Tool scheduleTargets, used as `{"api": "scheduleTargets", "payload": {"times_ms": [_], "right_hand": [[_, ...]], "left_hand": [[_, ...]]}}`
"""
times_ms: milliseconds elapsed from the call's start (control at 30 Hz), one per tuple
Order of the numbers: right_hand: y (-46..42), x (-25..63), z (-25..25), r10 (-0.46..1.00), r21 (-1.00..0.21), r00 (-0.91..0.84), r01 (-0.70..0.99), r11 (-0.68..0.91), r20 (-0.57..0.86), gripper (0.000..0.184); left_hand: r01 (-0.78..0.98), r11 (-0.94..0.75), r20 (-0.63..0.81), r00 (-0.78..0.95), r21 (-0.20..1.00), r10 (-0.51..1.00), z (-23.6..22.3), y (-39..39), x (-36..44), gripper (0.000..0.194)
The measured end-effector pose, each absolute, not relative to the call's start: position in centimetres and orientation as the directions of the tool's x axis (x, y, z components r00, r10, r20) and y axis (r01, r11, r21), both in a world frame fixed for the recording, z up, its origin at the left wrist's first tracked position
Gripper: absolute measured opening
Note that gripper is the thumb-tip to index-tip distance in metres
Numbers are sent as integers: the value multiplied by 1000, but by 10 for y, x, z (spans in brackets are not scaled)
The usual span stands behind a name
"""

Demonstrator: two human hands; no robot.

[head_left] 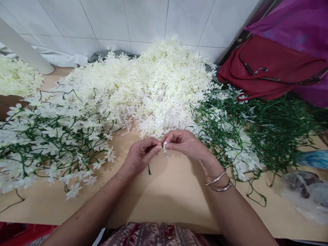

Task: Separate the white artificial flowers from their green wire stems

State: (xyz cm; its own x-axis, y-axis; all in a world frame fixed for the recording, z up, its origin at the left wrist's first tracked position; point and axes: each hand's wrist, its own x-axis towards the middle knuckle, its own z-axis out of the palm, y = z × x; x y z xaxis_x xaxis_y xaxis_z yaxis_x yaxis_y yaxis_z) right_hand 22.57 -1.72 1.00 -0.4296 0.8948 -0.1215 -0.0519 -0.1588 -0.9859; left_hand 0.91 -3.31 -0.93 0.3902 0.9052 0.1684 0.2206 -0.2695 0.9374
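Note:
Over the front of the table, my left hand (138,155) and my right hand (188,145) meet fingertip to fingertip. The left thumb and forefinger pinch a thin green stem (149,170), whose end hangs below that hand. Between the fingertips shows a small white artificial flower (165,147), pinched by my right hand. Whether the stem passes through the flower is too small to tell. Just beyond my hands spreads a heap of loose white and cream blossoms (164,82).
On the left lie white flowers on green stems (56,140). Bare green stems (279,130) are piled on the right, below a red handbag (271,65). A clear plastic bag (307,194) rests on the table (169,201) at right. A tiled wall (146,20) stands behind.

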Motion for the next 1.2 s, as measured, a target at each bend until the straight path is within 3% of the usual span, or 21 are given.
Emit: {"api": "scheduleTargets", "payload": {"times_ms": [233,433,500,567,667,767,900,1033,1200], "right_hand": [[-16,213,2,938,-984,-334,-116,-135,-90,34],[-19,214,15,953,-990,-297,-100,-103,-69,34],[-25,219,24,961,-999,-272,24,-34,-39,26],[-33,222,33,959,-966,-278,257,19,-56,17],[-45,220,42,943,-787,-305,611,87,-132,16],[-51,212,46,929,-639,-351,742,202,-113,23],[-51,214,47,940,-643,-323,744,182,-107,25],[-54,230,40,974,-725,-217,682,102,-67,19],[-56,240,26,987,-858,-156,511,49,-37,11]], "left_hand": [[138,-206,154,318,969,935,-10,-31,12,19],[-22,-127,129,223,992,966,-1,-30,14,32],[-34,-138,142,175,990,974,10,-34,11,30],[12,-171,165,196,985,967,24,-42,6,25],[153,-230,150,410,961,900,40,-62,-1,18],[310,-332,72,624,891,778,39,-81,-4,14],[391,-491,111,684,778,721,23,-94,-12,18],[551,-467,125,545,692,829,13,-96,-33,14],[580,-509,158,548,636,822,4,-75,-43,18]]}}
